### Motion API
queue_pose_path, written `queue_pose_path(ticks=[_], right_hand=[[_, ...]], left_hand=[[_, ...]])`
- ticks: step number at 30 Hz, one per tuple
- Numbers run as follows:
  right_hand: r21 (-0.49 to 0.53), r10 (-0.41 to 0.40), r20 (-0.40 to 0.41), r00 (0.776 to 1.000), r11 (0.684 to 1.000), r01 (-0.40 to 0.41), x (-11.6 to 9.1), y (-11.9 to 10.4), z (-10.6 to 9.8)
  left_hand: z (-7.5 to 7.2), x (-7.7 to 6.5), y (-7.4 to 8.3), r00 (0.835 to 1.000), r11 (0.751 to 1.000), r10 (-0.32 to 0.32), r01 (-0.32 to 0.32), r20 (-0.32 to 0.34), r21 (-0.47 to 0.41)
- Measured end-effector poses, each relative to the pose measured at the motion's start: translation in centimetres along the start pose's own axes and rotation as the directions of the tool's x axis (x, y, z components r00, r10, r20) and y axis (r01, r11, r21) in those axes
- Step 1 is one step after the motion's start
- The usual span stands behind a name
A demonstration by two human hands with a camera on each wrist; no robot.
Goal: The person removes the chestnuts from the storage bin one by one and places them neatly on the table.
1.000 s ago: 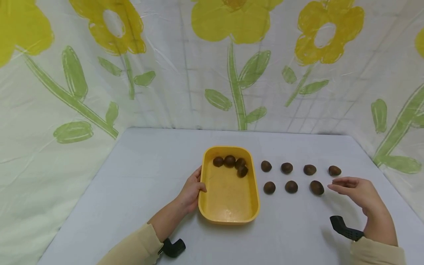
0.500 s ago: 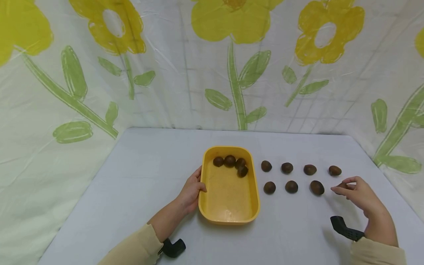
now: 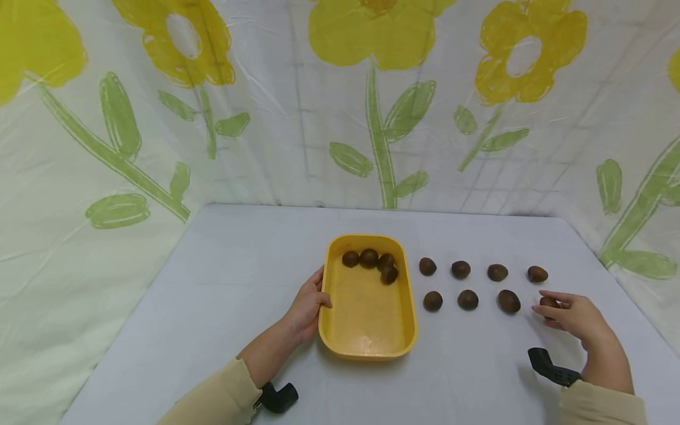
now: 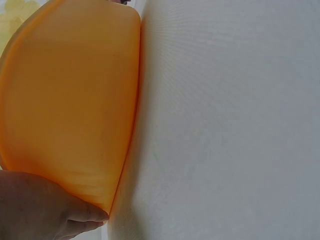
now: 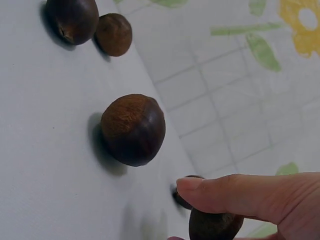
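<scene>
My left hand (image 3: 305, 307) grips the left side of a yellow plastic tray (image 3: 366, 330), thumb over the rim and fingers against the outer wall. In the left wrist view the tray's outer wall (image 4: 75, 100) stands above those fingers. Several brown chestnuts (image 3: 369, 258) lie at the tray's far end. At the right, my right hand (image 3: 576, 316) holds a chestnut (image 3: 549, 303) between thumb and fingers, low by the table. In the right wrist view the thumb covers the top of this chestnut (image 5: 215, 225).
Two rows of chestnuts lie between the tray and my right hand, among them a front-row one (image 3: 509, 301) and a back-row one (image 3: 538, 274). A white table (image 3: 255, 248) runs back to a flower-printed curtain (image 3: 265, 118). Each wrist wears a black camera mount (image 3: 552, 367).
My right hand has shifted slightly right and down, and its fingers have spread wider, so the chestnut between them shows more. The left hand and tray have stayed put.
</scene>
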State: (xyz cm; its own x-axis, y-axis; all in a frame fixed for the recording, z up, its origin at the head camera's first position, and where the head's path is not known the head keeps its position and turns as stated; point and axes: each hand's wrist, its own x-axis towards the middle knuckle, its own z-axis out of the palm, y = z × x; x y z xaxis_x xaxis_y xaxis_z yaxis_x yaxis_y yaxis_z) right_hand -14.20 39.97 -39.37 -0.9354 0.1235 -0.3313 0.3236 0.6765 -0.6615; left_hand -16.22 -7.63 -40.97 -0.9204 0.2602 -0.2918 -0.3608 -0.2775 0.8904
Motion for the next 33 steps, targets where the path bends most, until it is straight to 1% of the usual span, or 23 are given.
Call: queue_pose_path(ticks=[3,7,12,23,25,30,33], right_hand=[[-0.013,0.022,0.002,1.000,1.000,-0.022,0.2,0.1,0.0],[-0.095,0.053,-0.012,0.999,0.994,-0.054,0.5,0.2,0.1],[-0.164,0.055,-0.026,0.998,0.985,-0.058,0.8,0.2,0.4],[-0.215,0.031,-0.122,0.992,0.975,-0.057,1.0,0.7,0.9],[-0.224,0.024,-0.150,0.988,0.973,-0.058,1.1,0.9,1.0],[-0.213,0.023,-0.225,0.974,0.974,-0.072,1.3,1.3,1.2],[-0.186,0.047,-0.233,0.971,0.978,-0.092,1.4,1.3,1.3]], left_hand=[[0.0,0.1,0.0,1.000,1.000,0.000,0.000,-0.003,0.003],[0.0,0.2,-0.1,1.000,1.000,-0.005,0.005,-0.014,0.006],[0.0,0.3,0.0,1.000,1.000,-0.008,0.009,-0.024,0.019],[-0.1,0.2,0.0,1.000,1.000,0.006,-0.006,-0.003,0.010],[-0.1,0.2,0.0,1.000,1.000,0.006,-0.006,-0.002,0.008],[-0.1,0.2,0.0,1.000,1.000,0.004,-0.004,0.000,0.008],[-0.1,0.1,0.0,1.000,1.000,0.005,-0.004,-0.005,0.010]])
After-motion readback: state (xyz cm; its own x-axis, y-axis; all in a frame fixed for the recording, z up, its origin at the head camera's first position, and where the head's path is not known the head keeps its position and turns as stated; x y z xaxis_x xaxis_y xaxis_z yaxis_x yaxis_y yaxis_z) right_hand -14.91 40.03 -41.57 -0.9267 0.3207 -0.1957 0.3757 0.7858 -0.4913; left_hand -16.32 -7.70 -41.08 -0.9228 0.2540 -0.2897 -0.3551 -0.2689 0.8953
